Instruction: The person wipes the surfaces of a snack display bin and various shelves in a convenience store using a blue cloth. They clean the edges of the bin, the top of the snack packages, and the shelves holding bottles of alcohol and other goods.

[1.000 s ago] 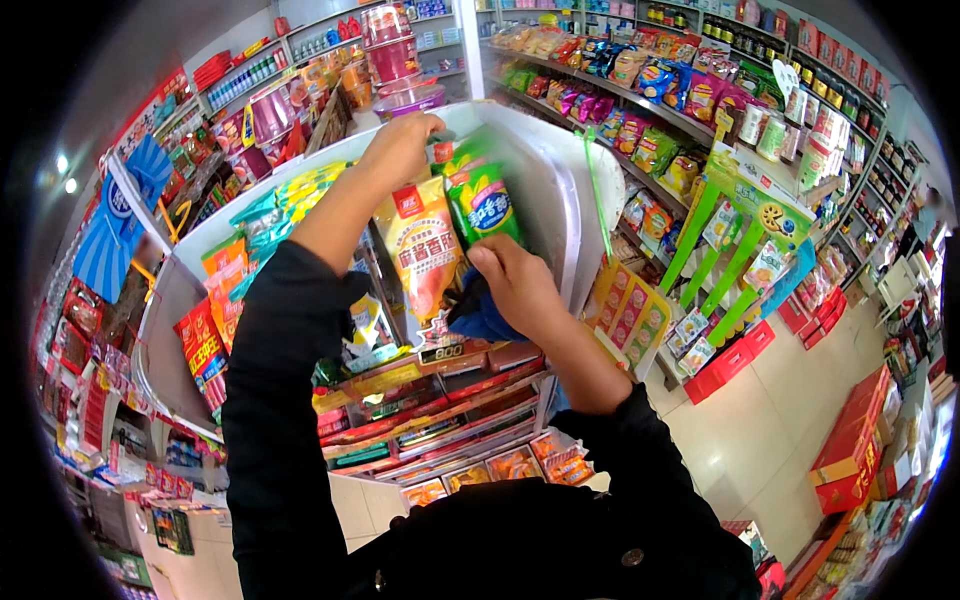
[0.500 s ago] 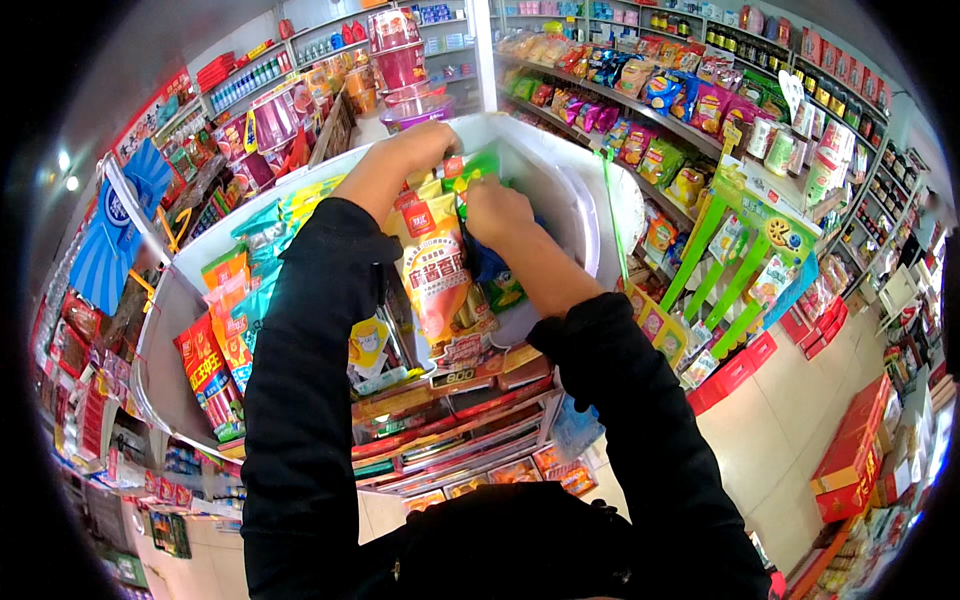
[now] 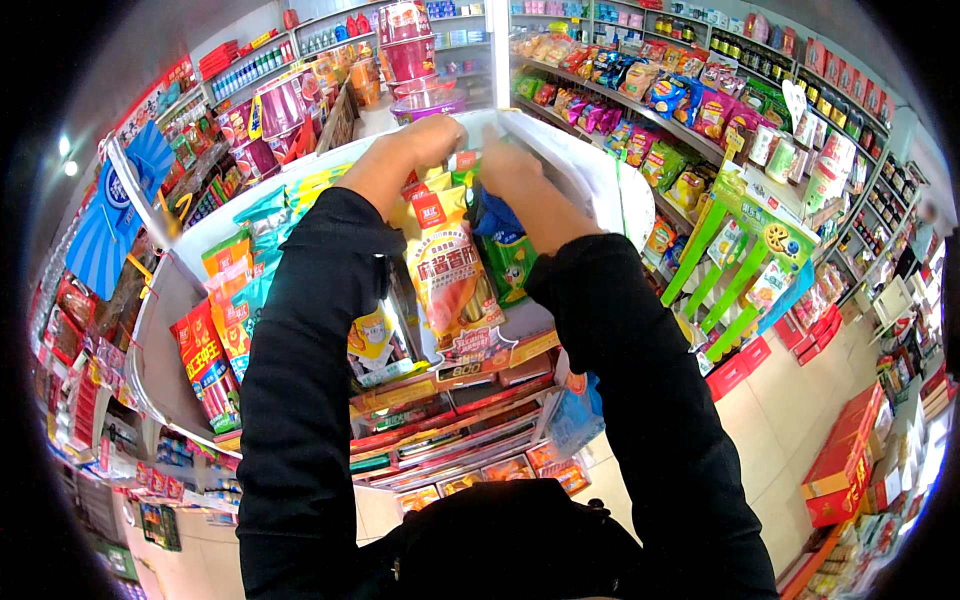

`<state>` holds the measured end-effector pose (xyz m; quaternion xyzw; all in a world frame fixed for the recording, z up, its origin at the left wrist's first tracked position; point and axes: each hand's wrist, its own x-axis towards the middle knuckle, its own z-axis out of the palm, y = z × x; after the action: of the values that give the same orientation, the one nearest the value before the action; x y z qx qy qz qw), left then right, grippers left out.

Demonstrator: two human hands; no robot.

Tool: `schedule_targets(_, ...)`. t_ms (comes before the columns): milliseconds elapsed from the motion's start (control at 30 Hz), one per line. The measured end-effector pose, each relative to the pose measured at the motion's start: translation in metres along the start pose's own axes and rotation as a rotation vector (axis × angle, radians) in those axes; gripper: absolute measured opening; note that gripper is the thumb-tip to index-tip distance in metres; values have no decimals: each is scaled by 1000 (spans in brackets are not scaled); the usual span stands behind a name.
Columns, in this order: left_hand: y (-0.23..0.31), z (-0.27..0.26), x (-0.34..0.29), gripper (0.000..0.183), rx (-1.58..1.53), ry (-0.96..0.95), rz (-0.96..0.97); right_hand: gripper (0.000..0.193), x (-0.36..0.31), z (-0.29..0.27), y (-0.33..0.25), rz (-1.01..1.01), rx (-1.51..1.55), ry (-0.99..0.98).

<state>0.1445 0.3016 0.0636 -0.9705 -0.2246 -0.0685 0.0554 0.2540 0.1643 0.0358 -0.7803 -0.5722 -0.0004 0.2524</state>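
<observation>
Both my hands are at the back of a white display bin [image 3: 590,190] filled with snack packets. My left hand [image 3: 432,143] is closed, its fingers curled down behind the packets, and what they grip is hidden. Just right of it, my right hand [image 3: 507,165] is smeared by motion, so its fingers cannot be made out. Below and between the hands stands a cream and orange sausage packet [image 3: 445,265] with a red label. A green and blue packet [image 3: 511,268] leans beside it, under my right wrist. The red top of another packet [image 3: 464,161] shows between the hands.
Red, orange and teal packets [image 3: 205,365] fill the bin's left side. Stacked tubs [image 3: 405,50] stand behind it. Chip shelves [image 3: 690,110] run along the back right. A green slatted rack [image 3: 735,260] stands at the right, with a red box [image 3: 845,455] on the floor.
My right hand has moved up and slightly right, away from the sausage packet. More of the green and blue packet shows below it. My left hand stays near the same spot.
</observation>
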Motion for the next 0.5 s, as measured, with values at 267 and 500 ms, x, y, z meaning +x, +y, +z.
schedule_targets(267, -3, -3, -14, 15, 40, 256, 101, 33, 7, 5, 4, 118, 67, 128)
schedule_targets(500, 17, 2, -33, 13, -149, 414, 63, 28, 11, 16, 7, 105, 17, 212)
